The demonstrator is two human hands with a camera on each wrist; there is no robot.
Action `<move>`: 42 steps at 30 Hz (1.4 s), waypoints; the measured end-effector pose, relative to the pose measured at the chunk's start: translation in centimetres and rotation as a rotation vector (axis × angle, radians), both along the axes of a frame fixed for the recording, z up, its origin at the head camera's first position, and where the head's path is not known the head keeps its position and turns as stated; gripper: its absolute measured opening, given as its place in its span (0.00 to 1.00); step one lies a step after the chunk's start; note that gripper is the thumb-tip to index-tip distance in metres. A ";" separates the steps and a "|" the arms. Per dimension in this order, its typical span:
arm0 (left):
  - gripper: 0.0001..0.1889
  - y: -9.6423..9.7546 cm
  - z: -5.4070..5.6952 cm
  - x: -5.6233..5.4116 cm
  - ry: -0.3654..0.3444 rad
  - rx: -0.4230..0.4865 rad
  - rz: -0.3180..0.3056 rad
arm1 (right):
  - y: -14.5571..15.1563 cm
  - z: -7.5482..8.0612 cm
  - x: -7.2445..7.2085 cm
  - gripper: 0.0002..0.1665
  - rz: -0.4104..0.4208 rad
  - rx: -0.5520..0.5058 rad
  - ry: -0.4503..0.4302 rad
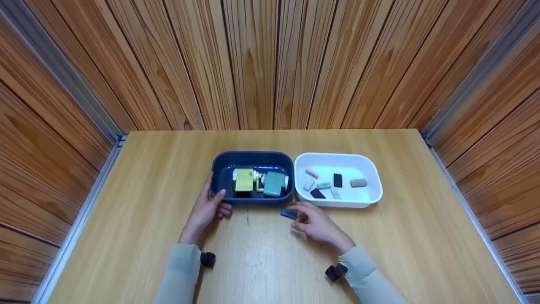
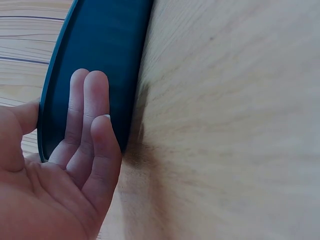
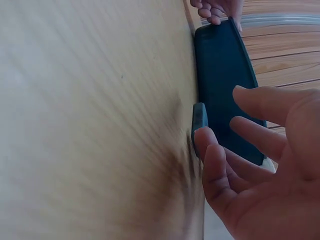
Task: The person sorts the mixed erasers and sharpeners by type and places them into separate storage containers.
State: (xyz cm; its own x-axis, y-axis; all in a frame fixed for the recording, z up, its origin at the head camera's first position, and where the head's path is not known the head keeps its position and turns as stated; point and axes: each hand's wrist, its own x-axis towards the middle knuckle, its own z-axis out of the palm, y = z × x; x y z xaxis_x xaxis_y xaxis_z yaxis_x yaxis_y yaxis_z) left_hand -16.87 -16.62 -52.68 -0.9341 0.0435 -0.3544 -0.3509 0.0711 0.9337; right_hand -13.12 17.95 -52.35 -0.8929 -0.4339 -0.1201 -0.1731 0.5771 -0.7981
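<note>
My left hand (image 1: 209, 207) rests against the near left corner of a navy tub (image 1: 253, 202). Its thumb lies at the rim, and several straight fingers lie along the outer wall in the left wrist view. A small flat blue block (image 1: 288, 213) lies on the table before the tubs. Above and beside it, my right hand (image 1: 314, 223) hovers with loosely bent fingers and nothing between thumb and index finger. In the right wrist view a fingertip overlaps the blue block (image 3: 199, 117); whether it touches, I cannot tell.
Inside the navy tub sit a boxy yellow object (image 1: 244, 180) and a teal one (image 1: 274, 184), both with whitish parts. Right beside it, a white tub (image 1: 371, 201) holds several small blocks, among them a black one (image 1: 338, 180) and a grey one (image 1: 358, 183). Wooden walls enclose the table.
</note>
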 end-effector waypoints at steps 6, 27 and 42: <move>0.36 -0.1 0.1 0.1 -0.014 0.006 -0.010 | -0.3 -0.3 -0.4 0.27 0.015 -0.016 -0.045; 0.36 -0.1 0.1 0.0 -0.004 0.008 -0.004 | -0.3 -0.6 -0.5 0.18 0.109 0.079 -0.031; 0.36 -0.2 0.0 0.0 -0.001 0.007 -0.014 | -0.1 -0.8 -0.2 0.16 0.111 0.064 -0.061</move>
